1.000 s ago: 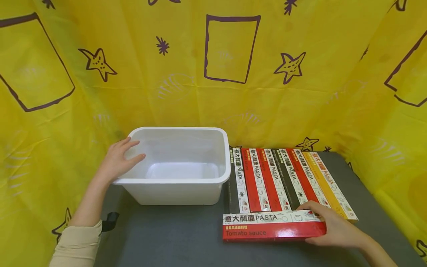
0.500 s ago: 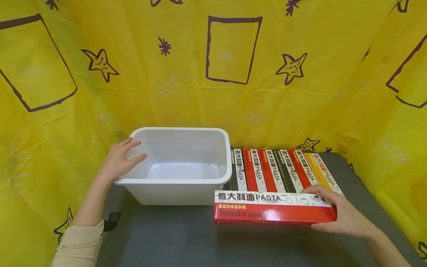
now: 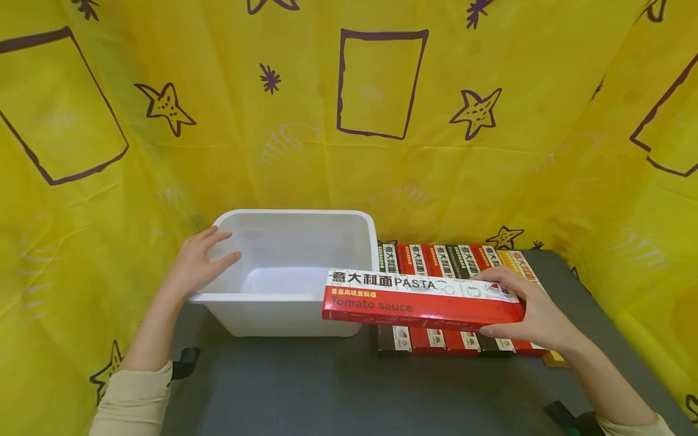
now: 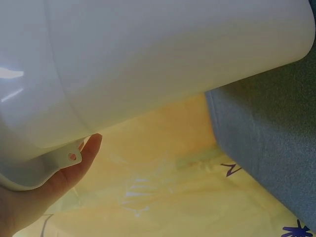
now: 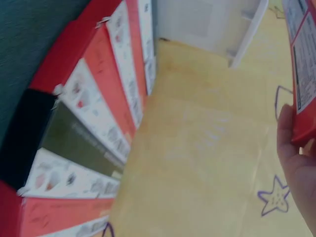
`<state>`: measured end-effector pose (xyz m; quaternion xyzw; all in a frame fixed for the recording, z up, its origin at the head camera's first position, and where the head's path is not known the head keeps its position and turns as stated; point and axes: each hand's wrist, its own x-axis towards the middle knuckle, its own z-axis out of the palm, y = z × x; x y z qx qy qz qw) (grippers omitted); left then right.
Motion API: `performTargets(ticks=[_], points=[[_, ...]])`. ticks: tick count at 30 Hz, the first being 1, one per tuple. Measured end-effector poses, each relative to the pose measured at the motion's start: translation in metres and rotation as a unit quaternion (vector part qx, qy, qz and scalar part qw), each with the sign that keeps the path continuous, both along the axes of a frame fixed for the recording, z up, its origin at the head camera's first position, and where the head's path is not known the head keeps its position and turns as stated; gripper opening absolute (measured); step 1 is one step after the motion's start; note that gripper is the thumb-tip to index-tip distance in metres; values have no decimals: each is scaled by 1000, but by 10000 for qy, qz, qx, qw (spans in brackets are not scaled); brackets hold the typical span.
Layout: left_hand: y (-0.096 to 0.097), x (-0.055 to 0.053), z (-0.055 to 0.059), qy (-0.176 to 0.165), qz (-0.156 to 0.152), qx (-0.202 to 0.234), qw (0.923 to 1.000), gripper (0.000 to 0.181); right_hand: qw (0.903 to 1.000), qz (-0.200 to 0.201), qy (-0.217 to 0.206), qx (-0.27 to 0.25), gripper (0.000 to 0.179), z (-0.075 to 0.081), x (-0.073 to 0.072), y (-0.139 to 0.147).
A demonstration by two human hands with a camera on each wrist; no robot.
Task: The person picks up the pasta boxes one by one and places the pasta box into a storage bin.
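My right hand (image 3: 537,312) grips the right end of a red and white pasta box (image 3: 414,306) marked "Tomato sauce". The box is raised, its left end overlapping the front right corner of a white plastic bin (image 3: 272,297) in the head view. Thumb and fingers hold opposite long edges of the box. On the bin's left side, my left hand (image 3: 199,263) holds the rim, its thumb reaching over the inside. A finger (image 4: 89,153) shows below the rim outside, in the left wrist view. The bin's visible inner floor is bare.
Right of the bin, several pasta boxes lie side by side, among them a black one (image 3: 390,340), red ones (image 3: 426,342) and a yellow one (image 3: 555,358). All rest on a dark grey table (image 3: 283,387). Yellow patterned cloth (image 3: 294,169) encloses the back and sides.
The right hand has lifted the tomato sauce pasta box from in front of the row and carried it up and left, toward the bin. The left hand stays at the rim.
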<state>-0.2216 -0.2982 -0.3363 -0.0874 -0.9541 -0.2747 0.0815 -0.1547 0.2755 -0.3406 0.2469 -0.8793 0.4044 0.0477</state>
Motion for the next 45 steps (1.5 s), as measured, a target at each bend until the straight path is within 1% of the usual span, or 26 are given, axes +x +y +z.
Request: performTargets(ticks=[3, 9, 16, 22, 28, 32, 41, 45], points=[[1, 0, 0, -38, 11, 34, 10000, 63, 9999, -114, 21, 56, 67, 4, -7, -8], [1, -1, -1, -84, 42, 96, 9999, 64, 9984, -531, -59, 162, 64, 16, -18, -27], [0, -1, -2, -21, 39, 134, 9999, 63, 9970, -660, -367, -158, 63, 30, -35, -50], [1, 0, -1, -57, 49, 175, 9998, 63, 9956, -800, -475, -86, 66, 39, -46, -69], [1, 2, -1, -101, 143, 209, 9996, 60, 9965, -708, -449, 70, 71, 45, -61, -88], [0, 2, -1, -71, 136, 304, 9994, 55, 9975, -598, -316, 195, 72, 48, -70, -101], [-2, 1, -1, -106, 167, 382, 9991, 51, 9960, -282, 147, 831, 68, 64, -81, -135], [-2, 2, 0, -111, 154, 412, 9990, 52, 9940, -108, 207, 1068, 66, 69, -82, -153]])
